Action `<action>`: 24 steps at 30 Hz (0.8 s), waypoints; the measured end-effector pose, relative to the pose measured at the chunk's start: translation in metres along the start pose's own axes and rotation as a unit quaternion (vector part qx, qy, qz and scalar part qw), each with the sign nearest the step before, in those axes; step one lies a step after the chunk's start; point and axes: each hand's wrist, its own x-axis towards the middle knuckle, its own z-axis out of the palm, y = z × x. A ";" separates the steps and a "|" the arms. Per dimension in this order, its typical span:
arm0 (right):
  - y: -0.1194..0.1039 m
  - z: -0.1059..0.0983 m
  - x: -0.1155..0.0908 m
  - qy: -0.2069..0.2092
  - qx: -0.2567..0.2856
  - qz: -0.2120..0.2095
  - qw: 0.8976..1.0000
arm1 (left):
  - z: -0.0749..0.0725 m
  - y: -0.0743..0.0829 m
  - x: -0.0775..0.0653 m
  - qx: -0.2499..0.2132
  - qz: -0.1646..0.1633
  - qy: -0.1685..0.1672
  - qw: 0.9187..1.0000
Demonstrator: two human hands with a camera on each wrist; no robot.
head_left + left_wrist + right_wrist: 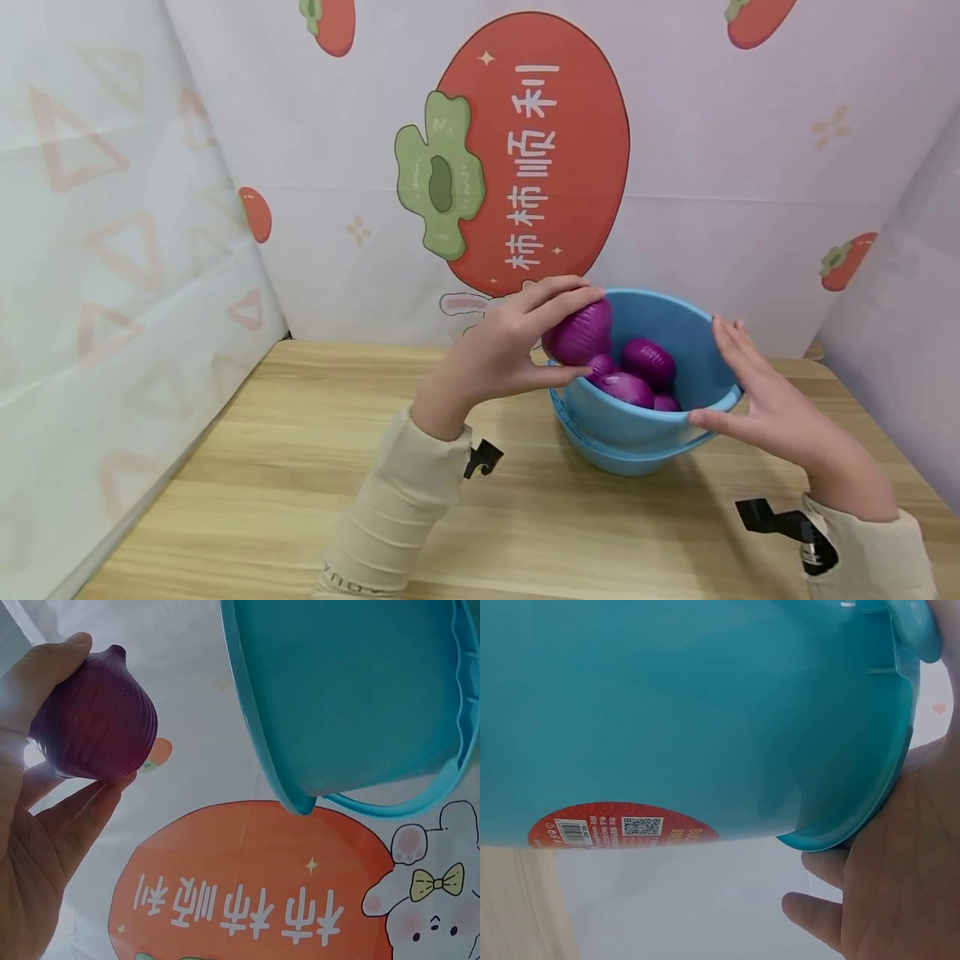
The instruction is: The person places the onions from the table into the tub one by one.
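Observation:
In the head view, my left hand [504, 343] holds a purple onion [581, 333] at the left rim of a blue bucket [626, 433]. The left wrist view shows thumb and fingers on opposite sides of that onion [97, 716], its pointed tip upward. Several more purple onions [648, 362] lie inside the bucket, partly hidden by its front wall. My right hand [776, 408] rests against the bucket's right rim, fingers nearly straight, thumb toward the front. From the right wrist, the bucket's outer wall [667, 720] fills most of the picture, with fingers beside its rim.
The bucket stands on a wood-grain table [315, 450], its handle [566, 417] hanging down at the left side. A printed cloth backdrop [697, 125] rises behind, and a pale patterned cloth [127, 275] borders the left. A red label [622, 825] is on the bucket.

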 end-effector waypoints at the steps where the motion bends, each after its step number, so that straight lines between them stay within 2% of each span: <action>1: 0.000 0.000 0.000 0.000 0.000 0.000 1.000 | 0.002 0.000 0.002 -0.004 0.001 0.000 1.000; 12: 0.001 0.000 -0.002 -0.001 0.006 -0.001 1.000 | 0.026 0.001 0.011 -0.029 0.018 -0.038 0.999; 17: 0.001 -0.001 -0.003 0.001 0.003 -0.001 1.000 | 0.033 0.001 0.015 -0.016 0.014 -0.053 0.998; 24: -0.001 0.000 -0.001 -0.002 0.002 0.002 1.000 | 0.048 0.000 0.020 -0.058 0.004 -0.067 0.996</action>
